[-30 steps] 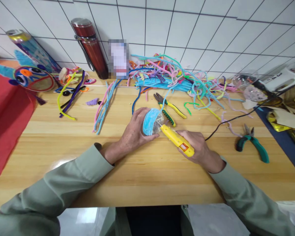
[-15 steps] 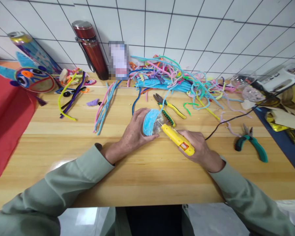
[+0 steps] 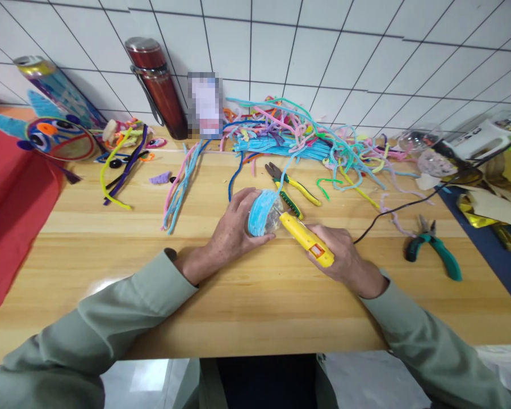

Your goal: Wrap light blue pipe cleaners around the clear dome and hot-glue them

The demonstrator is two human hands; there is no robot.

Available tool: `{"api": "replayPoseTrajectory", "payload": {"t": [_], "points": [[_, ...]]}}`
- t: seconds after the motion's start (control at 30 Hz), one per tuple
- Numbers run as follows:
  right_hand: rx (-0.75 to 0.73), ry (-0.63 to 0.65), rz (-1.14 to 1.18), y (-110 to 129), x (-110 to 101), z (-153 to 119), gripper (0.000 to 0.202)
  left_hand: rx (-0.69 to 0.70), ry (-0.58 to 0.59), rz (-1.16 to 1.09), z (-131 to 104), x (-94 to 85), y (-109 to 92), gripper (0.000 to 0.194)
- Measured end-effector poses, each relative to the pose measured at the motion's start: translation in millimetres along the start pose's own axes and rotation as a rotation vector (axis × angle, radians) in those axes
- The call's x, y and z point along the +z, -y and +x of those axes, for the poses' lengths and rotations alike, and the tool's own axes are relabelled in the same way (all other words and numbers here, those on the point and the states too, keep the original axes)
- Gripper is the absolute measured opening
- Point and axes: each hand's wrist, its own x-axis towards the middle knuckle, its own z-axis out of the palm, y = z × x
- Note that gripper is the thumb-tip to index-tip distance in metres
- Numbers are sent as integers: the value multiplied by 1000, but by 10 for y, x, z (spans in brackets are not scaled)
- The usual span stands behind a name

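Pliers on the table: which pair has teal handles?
The pair at the far right, beside the dark blue sheet; the other pair, nearer the hands, has yellow-and-green handles.

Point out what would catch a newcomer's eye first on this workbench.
Probably the bright yellow tool in the right hand, its tip at the partly clear ball wrapped in light blue strands that the left hand holds. Next, the tangle of coloured pipe cleaners heaped along the tiled wall, and the red cloth draped over the table's left side.
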Motion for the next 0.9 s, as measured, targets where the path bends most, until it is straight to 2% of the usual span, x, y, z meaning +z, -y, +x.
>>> {"api": "replayPoseTrajectory", "payload": {"t": [0.2,0.9], "points": [[-53,-63,-13,-10,-2,-8,30,17,-13,9,15,-2,-10,106],[-40,-33,-29,-28,-33,-9,29,17,-39,17,9,-5,-10,105]]}}
